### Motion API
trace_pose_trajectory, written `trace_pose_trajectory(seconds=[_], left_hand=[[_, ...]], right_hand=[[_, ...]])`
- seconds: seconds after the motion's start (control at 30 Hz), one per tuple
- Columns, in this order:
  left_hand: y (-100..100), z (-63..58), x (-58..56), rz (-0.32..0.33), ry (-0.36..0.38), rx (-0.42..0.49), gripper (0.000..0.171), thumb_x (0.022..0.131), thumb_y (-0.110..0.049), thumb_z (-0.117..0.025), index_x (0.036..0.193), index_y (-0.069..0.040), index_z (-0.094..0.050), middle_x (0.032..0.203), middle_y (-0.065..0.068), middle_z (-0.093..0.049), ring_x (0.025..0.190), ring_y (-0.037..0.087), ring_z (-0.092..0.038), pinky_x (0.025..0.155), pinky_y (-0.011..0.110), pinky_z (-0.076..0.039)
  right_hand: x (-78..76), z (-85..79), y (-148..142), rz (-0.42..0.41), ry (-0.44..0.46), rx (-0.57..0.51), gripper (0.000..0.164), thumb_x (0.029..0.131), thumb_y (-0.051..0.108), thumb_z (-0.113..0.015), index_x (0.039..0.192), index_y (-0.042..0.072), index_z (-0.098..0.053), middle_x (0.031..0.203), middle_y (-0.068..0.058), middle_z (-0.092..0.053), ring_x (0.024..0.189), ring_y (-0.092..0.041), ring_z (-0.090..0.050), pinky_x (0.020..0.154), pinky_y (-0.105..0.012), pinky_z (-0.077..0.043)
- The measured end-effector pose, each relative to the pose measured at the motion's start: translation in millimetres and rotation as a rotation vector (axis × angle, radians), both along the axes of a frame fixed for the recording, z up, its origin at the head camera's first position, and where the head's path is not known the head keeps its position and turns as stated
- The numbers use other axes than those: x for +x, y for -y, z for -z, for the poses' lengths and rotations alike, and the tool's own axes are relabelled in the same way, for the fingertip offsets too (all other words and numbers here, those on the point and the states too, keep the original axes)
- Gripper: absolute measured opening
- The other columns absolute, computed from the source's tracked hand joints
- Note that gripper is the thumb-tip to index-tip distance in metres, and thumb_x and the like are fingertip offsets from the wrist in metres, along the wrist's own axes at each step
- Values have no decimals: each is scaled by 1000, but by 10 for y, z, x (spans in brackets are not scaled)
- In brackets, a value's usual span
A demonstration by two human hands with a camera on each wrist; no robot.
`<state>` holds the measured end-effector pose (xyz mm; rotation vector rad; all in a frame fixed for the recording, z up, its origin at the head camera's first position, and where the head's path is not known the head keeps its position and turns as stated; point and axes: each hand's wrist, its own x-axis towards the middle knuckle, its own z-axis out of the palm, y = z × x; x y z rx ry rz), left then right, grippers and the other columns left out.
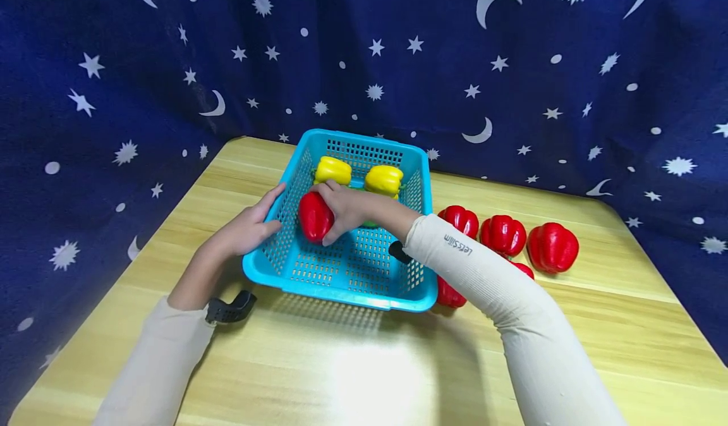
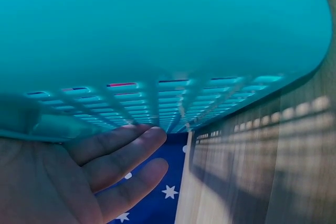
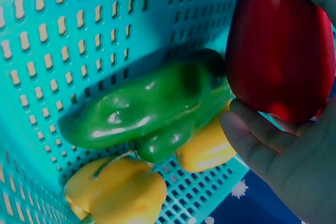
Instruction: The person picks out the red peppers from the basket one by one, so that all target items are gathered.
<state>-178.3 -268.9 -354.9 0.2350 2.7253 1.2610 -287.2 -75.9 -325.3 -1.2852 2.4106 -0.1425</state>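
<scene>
A blue-green plastic basket [image 1: 347,296] stands on the wooden table. Inside it, my right hand [image 1: 347,210] grips a red bell pepper [image 1: 315,219], thumb and fingers on its sides. The right wrist view shows this red pepper [image 3: 281,45] raised beside a long green pepper [image 3: 131,111]. Yellow bell peppers [image 1: 333,170] lie toward the basket's far side; my right arm hides part of the contents. At the left rim, my left hand [image 1: 247,227] touches the basket, and in the left wrist view its visible fingers [image 2: 126,156] extend along the outer wall.
Several red bell peppers [image 1: 553,248] lie on the table right of the basket, some partly behind my right sleeve [image 1: 483,280]. A dark blue curtain [image 1: 364,53] with moons and stars hangs behind the table [image 1: 296,363].
</scene>
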Motion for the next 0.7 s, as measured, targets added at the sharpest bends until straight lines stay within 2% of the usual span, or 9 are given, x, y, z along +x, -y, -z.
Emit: trace_pose_trajectory(seconds=[0.47,0.7], left_hand=[[-14,-9,21,-8,13,-9,69,90,-9,-38,148,-12,0,144,29,-23,116,44,-44,96,57,-38],[-33,-27,23,-10,14,-22,70,90,-9,-38,147,-11,1,146,29,-17,123,47,-36,100,60,-31]], right_hand=[[13,-180,-195,17,-1,-58,100,66,39,-77,142,13,-18,134,-9,-34,116,-23,-42,86,-32,-50],[46,-319,-332,15,4,-98,98,66,36,-78,141,14,-19,133,-8,-34,117,-23,-40,84,-31,-51]])
